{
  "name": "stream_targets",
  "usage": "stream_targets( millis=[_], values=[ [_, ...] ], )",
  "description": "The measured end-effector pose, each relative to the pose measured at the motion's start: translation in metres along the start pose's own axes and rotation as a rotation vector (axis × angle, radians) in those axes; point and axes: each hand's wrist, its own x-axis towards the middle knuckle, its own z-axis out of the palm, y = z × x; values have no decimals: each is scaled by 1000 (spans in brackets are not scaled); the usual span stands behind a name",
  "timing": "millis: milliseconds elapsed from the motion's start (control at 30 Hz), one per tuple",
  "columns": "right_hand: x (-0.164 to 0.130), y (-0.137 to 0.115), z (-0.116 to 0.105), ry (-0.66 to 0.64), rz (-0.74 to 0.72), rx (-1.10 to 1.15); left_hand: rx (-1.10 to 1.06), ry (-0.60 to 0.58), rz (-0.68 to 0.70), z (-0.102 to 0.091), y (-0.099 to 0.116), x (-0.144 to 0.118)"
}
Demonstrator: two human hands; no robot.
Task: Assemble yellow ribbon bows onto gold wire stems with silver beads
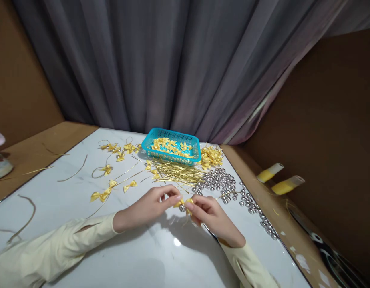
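Between my two hands, above the white table, is a yellow ribbon bow point(189, 203) with a silver bell point(181, 208) at its middle. My left hand point(161, 202) pinches the bow's left side between thumb and finger. On the other side, my right hand point(207, 212) grips the right loop, its fingers curled. A thin gold wire point(224, 195) sticks out to the right above the right hand. Just beyond the hands lies a bundle of gold wire ties point(179, 172). Many loose silver bells point(219, 180) are spread to the right of it.
A blue plastic basket point(198, 154) holding yellow bows stands at the back, with a pile of bows point(211, 157) beside it. Bows with wire loops point(107, 170) lie at the left. Two yellow-filled containers point(288, 185) are on the brown surface at right. A grey curtain point(149, 64) hangs behind.
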Motion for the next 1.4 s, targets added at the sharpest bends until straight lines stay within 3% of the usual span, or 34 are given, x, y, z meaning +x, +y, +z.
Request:
stream_targets(
  millis=[133,233,333,533,700,800,967,1100,1300,1400],
  values=[
    [2,4,2,107,-63,-109,304,268,228,4,-3,-5],
    [2,6,5,158,-127,-195,588,318,483,8,-5,-12],
    [2,7,8,170,-176,-224,709,328,567,11,-8,-15],
    [3,13,14,238,-274,-353,510,299,388,16,-15,-13],
    [4,20,15,199,-358,-653,-15,90,13,16,-10,-8],
    [4,20,15,169,-401,-799,-296,8,-106,14,-6,-5],
    [4,19,17,109,-490,-896,-432,77,-186,17,-11,0],
    [2,19,17,98,-463,-740,-455,109,-221,20,-19,3],
    [10,20,9,361,-165,-347,-463,129,-222,19,-21,5],
    [14,22,7,257,-8,-188,-429,131,-214,19,-20,5]
  ],
)
